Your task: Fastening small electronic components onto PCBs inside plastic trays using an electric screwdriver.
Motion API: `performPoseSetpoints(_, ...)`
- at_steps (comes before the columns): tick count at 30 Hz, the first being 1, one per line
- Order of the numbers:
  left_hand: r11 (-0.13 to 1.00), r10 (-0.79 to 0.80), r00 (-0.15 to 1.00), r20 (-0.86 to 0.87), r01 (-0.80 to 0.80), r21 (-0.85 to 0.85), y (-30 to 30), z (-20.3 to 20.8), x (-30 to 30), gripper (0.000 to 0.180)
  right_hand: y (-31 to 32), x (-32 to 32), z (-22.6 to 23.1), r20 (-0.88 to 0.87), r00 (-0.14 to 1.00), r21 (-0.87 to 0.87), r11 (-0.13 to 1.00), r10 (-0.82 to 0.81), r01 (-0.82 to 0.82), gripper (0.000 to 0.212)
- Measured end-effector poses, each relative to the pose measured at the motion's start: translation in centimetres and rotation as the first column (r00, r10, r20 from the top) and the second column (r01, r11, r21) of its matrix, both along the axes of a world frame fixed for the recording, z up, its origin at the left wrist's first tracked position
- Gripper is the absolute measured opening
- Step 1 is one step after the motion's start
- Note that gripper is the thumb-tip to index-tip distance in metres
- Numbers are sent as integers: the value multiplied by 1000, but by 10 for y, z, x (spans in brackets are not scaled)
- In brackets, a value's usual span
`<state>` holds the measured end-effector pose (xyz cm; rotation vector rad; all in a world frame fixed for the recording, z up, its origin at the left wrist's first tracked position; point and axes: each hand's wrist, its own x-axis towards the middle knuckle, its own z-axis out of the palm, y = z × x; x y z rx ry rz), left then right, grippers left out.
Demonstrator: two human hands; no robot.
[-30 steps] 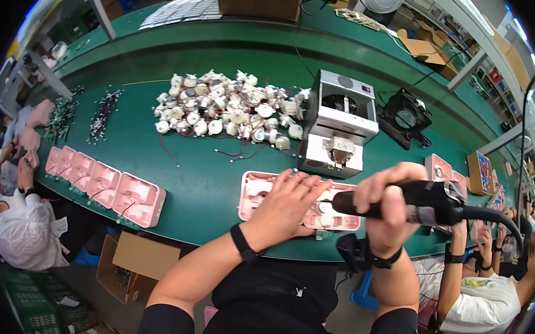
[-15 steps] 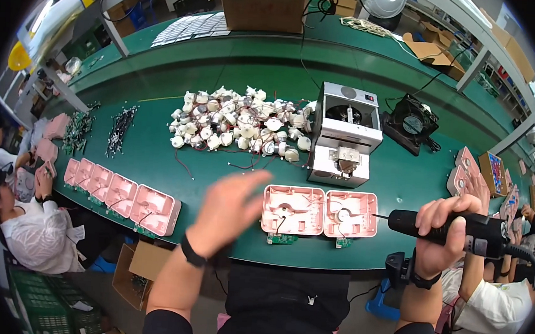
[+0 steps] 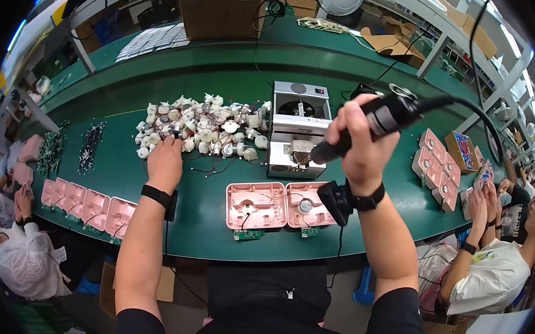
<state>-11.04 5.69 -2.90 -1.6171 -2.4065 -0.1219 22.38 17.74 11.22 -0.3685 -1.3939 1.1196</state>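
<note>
My left hand (image 3: 165, 163) reaches to the near left edge of a heap of small white motors (image 3: 230, 127) with thin wires. Its fingers are drawn together at the motors; what lies between the fingertips is hidden. A black electric screwdriver (image 3: 369, 127) is gripped in my right hand (image 3: 365, 146), tilted down to the left. Its nose is by the metal front part of a grey and white screw feeder (image 3: 298, 129). Below the feeder lies an opened pink plastic housing (image 3: 255, 206) in two halves, with green circuit boards (image 3: 248, 234) at its near edge.
At left stands a row of pink housings (image 3: 96, 208), with piles of small dark parts (image 3: 91, 145) behind. More pink housings (image 3: 435, 163) and a box of small parts (image 3: 462, 149) are at right. People sit on both sides. The screwdriver's cable (image 3: 470, 107) arcs to the right.
My left hand has moved left and away from me to the motors. My right hand has lifted the screwdriver from beside the pink housing to the feeder. The view has shifted right.
</note>
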Motion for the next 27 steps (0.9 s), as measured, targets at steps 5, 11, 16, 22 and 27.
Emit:
performPoseSetpoints(5, 1000, 8, 998, -67, -10, -29, -2, -4, 2, 35, 17, -16, -1, 132, 991, -34, 999, -13, 18, 14)
performPoseSetpoints(11, 998, -46, 996, -70, 42, -56, -17, -6, -8, 11, -7, 3, -4, 126, 991, -105, 994, 38, -25, 14)
performPoseSetpoints(16, 993, -98, 992, -85, 91, -78, -18, 5, -17, 10, -37, 37, -1, -16, 996, -61, 994, 85, -85, 16)
performPoseSetpoints(22, 968, -218, 826, 520, 116, 222, -30, 63, -3, 15, -59, 60, -3, -76, 983, -73, 982, 166, -172, 24)
performPoseSetpoints(27, 847, -408, 263, 874, -248, 470, -42, 71, 5, 23, -71, 65, -3, -25, 979, -52, 978, 202, -204, 32)
